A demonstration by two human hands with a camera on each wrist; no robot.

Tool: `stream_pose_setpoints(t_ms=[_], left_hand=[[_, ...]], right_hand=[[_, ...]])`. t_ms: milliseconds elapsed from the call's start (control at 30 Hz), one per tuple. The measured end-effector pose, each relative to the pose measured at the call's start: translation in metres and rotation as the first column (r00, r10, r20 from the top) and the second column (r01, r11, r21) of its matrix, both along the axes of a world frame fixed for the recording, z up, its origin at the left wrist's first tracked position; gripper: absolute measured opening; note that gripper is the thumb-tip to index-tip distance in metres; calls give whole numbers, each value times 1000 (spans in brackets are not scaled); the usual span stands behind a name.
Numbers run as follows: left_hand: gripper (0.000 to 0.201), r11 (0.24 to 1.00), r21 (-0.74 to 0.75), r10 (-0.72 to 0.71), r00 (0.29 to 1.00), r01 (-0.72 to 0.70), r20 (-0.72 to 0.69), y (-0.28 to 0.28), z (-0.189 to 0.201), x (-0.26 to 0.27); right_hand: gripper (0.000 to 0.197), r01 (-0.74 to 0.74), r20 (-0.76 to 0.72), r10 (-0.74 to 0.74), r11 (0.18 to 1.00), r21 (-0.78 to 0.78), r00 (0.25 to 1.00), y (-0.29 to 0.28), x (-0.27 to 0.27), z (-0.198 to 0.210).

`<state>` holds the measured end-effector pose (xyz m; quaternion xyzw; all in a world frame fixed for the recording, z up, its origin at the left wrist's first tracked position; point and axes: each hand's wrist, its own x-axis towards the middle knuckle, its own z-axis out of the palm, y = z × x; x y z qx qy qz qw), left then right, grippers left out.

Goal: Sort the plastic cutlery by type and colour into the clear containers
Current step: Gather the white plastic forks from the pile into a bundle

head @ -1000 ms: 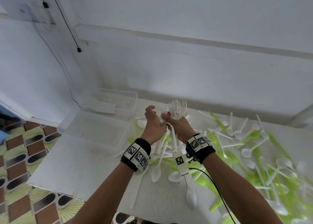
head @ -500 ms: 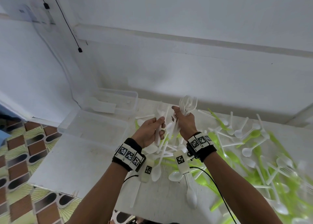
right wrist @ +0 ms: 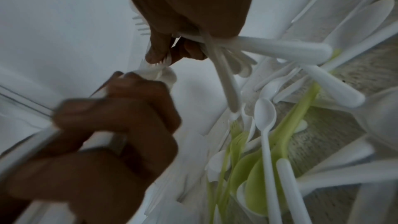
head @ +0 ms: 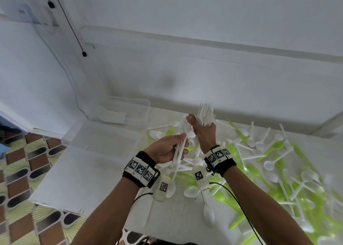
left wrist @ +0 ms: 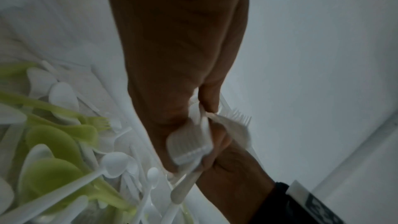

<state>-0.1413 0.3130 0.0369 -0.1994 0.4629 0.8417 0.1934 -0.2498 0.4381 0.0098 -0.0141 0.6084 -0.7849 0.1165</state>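
Now a bunch of white forks (head: 205, 115) is being squeezed in the right hand (head: 205, 133) above the cutlery pile (head: 259, 152), while more white forks (head: 181, 144) are being pinched in the left hand (head: 167, 150) just beside it, near the clear containers (head: 104, 142).

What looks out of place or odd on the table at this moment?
Nothing looks damaged. White and green cutlery lies heaped and unsorted over the table, while the two clear containers beside it hold almost nothing. One white piece sticks out past the table's near edge. Both hands grip white forks.
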Motion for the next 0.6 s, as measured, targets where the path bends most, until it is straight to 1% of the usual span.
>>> stream_pose_setpoints(t_ms=[133,200,267,400,500,533,600], left_hand=[[22,986,107,124,991,-128,50,1,1,1],[24,980,117,152,986,-159,65,1,-1,1],[24,979,125,153,986,-160,69,0,-1,2],[24,974,138,171,983,-180,69,0,0,1],[31,962,203,167,981,-184,98,4,1,1],[32,955,234,160,980,-183,114,5,1,2],[26,938,304,128,981,-169,148,3,4,4]], right_hand=[[9,-33,1,33,999,-27,999,2,0,-4],[13,-82,0,82,996,-42,997,2,1,-2],[18,-113,16,114,992,-59,993,3,1,-1],[12,-109,91,117,990,-85,989,3,1,-2],[10,-125,137,142,985,-120,980,4,2,-3],[12,-140,134,155,984,-115,979,4,2,-4],[19,-187,93,195,978,-88,976,4,3,-5]])
